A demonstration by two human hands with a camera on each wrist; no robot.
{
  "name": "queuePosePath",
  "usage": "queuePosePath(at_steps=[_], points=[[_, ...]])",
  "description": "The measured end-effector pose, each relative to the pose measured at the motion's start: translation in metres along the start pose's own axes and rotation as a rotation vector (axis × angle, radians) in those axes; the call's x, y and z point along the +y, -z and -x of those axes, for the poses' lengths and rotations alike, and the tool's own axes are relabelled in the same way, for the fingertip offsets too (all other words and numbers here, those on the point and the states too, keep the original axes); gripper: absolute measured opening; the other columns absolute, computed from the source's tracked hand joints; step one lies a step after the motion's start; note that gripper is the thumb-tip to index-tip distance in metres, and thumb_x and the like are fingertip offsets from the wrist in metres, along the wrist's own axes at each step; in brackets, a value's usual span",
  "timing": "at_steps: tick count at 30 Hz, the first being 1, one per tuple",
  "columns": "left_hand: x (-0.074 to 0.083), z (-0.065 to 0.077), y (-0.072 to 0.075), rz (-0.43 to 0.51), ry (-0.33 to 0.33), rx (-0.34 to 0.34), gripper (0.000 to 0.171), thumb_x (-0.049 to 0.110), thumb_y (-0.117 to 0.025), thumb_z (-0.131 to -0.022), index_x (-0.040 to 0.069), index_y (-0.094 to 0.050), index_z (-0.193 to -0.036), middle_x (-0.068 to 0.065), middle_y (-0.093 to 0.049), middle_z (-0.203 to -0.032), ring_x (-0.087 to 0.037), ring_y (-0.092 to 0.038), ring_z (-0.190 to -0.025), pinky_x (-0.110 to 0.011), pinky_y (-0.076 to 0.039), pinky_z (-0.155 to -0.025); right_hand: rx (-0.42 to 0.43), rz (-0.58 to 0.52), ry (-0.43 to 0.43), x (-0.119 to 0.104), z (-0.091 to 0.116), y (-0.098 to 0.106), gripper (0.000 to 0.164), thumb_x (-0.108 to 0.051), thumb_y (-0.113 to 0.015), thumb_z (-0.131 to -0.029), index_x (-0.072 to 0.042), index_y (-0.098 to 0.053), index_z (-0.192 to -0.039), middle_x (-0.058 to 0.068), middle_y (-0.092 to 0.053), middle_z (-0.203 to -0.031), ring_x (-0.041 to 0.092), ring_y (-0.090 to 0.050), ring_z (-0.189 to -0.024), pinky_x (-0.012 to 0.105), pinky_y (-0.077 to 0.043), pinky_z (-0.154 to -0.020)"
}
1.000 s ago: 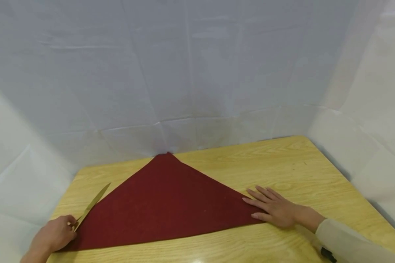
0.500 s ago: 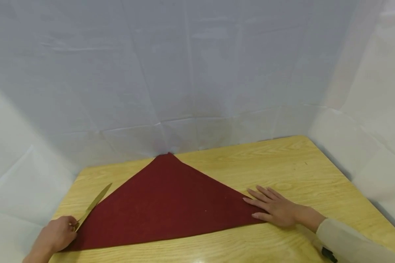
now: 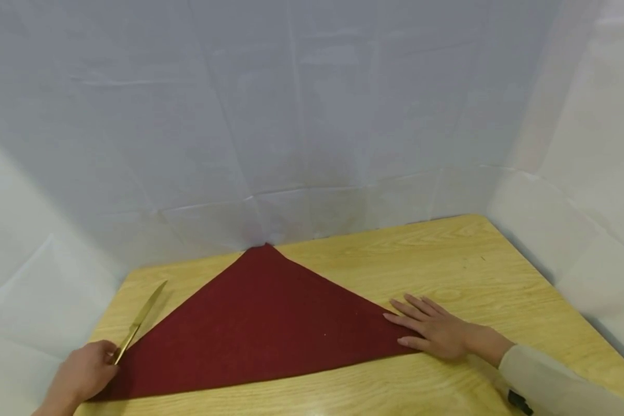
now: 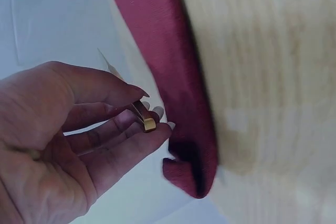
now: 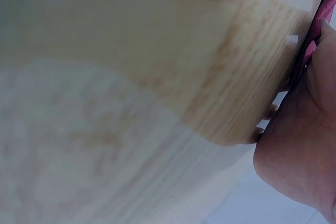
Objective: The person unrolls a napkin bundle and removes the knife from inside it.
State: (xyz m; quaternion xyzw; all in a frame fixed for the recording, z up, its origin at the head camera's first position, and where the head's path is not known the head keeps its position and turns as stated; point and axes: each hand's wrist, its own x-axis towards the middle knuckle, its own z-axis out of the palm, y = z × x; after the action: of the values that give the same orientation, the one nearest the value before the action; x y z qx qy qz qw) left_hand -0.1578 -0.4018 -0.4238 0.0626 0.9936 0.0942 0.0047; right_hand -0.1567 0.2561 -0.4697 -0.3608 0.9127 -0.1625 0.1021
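A dark red cloth [image 3: 260, 323], folded to a triangle, lies on the table with its peak at the back edge. At its left corner my left hand [image 3: 85, 370] pinches a gold table knife [image 3: 144, 309] by the handle, blade pointing away from me. The left wrist view shows thumb and fingers round the handle's squared end [image 4: 150, 124], beside a curled-up corner of the cloth [image 4: 184, 174]. My right hand [image 3: 442, 332] lies flat with fingers spread over the cloth's right corner. In the right wrist view that hand [image 5: 299, 129] appears side-on, its fingers mostly hidden.
The wood-grain table [image 3: 426, 254] extends behind and in front of the cloth. White sheeting [image 3: 312, 115] hangs upright along the back and both sides. A small black object [image 3: 520, 401] shows under the right sleeve [image 3: 551, 375].
The knife has turned in my left hand: its tip has swung a little left and up, away from the cloth's edge. My right hand has stayed in place.
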Motion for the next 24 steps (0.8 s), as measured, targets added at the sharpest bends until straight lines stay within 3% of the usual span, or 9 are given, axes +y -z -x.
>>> queuePosePath(at_steps=[11,17,24], points=[[0.002,-0.002,0.017,0.03,-0.009,0.082,0.024,0.007,-0.069,-0.069,-0.003,-0.066,-0.091,-0.01,-0.066,-0.078,-0.033,-0.061,-0.068,-0.047,-0.048,-0.056,0.004,0.003,0.014,-0.004,0.001,0.001,0.053,-0.038,-0.037,-0.104,-0.015,-0.031,-0.151,0.017,-0.018,-0.156,0.045,-0.01,-0.14,0.066,-0.012,-0.105],[0.0,-0.002,0.02,0.046,-0.01,0.122,0.032,0.008,-0.07,-0.073,-0.009,-0.065,-0.1,-0.015,-0.069,-0.083,-0.043,-0.062,-0.078,-0.052,-0.048,-0.062,0.0,-0.002,0.014,-0.006,-0.001,0.002,0.053,-0.039,-0.037,-0.104,-0.015,-0.031,-0.152,0.017,-0.018,-0.156,0.045,-0.009,-0.14,0.066,-0.011,-0.106],[-0.001,-0.004,0.015,0.079,0.001,0.193,0.036,0.009,-0.072,-0.073,-0.01,-0.065,-0.103,-0.014,-0.07,-0.084,-0.043,-0.063,-0.079,-0.049,-0.048,-0.062,0.04,-0.027,0.036,0.002,0.001,-0.003,0.052,-0.036,-0.04,-0.104,-0.019,-0.031,-0.152,0.015,-0.018,-0.156,0.044,-0.008,-0.14,0.066,-0.009,-0.105]])
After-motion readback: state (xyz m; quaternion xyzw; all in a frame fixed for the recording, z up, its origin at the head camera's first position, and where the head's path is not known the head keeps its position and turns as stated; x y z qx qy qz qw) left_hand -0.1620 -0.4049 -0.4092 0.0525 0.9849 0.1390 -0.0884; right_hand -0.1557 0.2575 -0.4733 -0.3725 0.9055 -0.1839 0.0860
